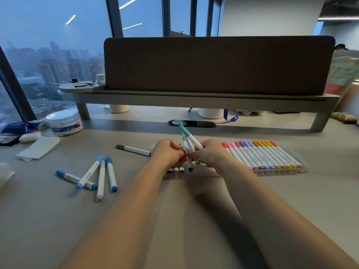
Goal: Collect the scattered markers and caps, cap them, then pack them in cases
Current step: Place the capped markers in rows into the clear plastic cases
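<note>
far left edge of the bench (38,220): dark blue packets (17,128), a white lidded tub (64,122) just right of them, and a folded white tissue (38,147) in front of the tub. next, four loose blue markers (91,177) lie in a messy cluster on the bench, all capped. two cross each other, one has a pale cap at its near end, and the darkest blue one is on the right of the cluster. right of and behind them a single grey-capped marker (133,150) lies flat, its near end just beside the left hand (169,154). left hand fingers are curled in, gripping the lower part of a small bunch of green markers (189,140) held up off the bench, green and teal caps fanned upward and away. right hand (211,154) meets it from the other side, fingers also clenched around the same bunch; exact count of markers in it is blurred, roughly three. under both hands sits a near case (175,172), mostly hidden, with brown, tan and purple marker ends showing at its left. to the right, touching or just beside it, a full case (281,170) holds a tight row of markers running pink, purple, orange, yellow to red. behind everything a raised shelf (194,98) spans the bench with a dark divider panel (213,63) standing on it.
</note>
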